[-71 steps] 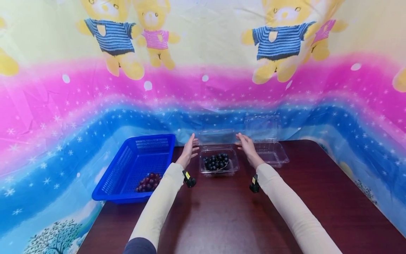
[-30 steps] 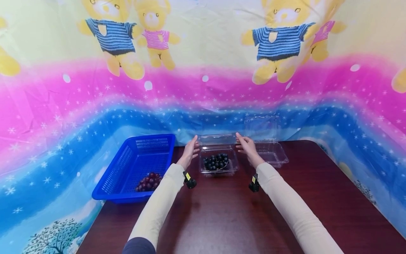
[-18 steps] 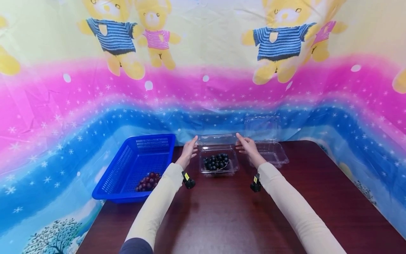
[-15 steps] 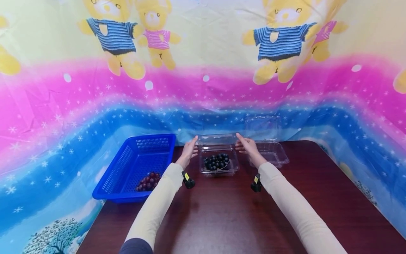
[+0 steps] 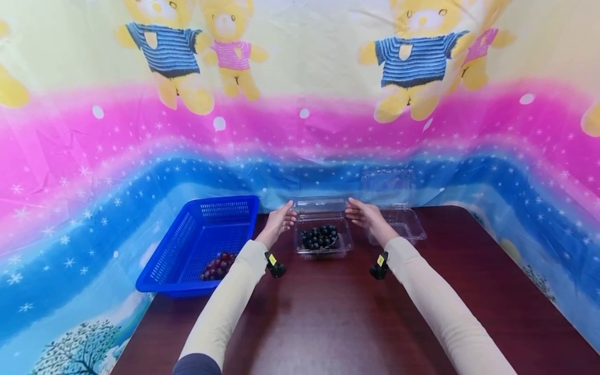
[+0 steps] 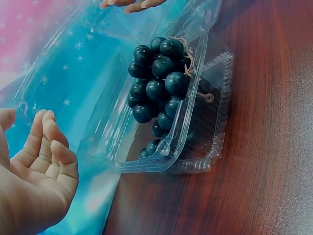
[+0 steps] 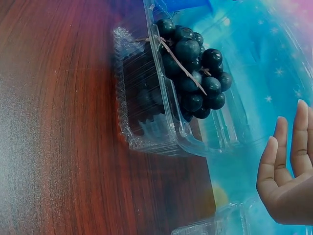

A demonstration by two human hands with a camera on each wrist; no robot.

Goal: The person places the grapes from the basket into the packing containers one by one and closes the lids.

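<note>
A clear plastic clamshell box (image 5: 348,245) stands on the table, its lid (image 5: 321,205) raised at the back. A bunch of black grapes (image 5: 320,238) lies inside, with a pale stem showing in the right wrist view. My left hand (image 5: 277,224) is at the lid's left side, fingers loosely bent. At the lid's right side is my right hand (image 5: 369,219), fingers extended with a slight bend. In the left wrist view my left hand (image 6: 41,181) grips nothing visible; the right wrist view shows my right hand (image 7: 288,181) likewise. Whether the fingertips touch the lid, I cannot tell.
A blue plastic basket (image 5: 161,276) stands on the left, with a bunch of red grapes (image 5: 217,266) partly behind my left sleeve. A second clear clamshell box (image 5: 408,226) stands lid-up behind my right hand. A printed cloth (image 5: 300,135) hangs behind the brown table (image 5: 328,323).
The raised lid shows more plainly between my hands than in the oldest frame. My hands have shifted slightly inward since half a second ago. The grapes and boxes stay in place.
</note>
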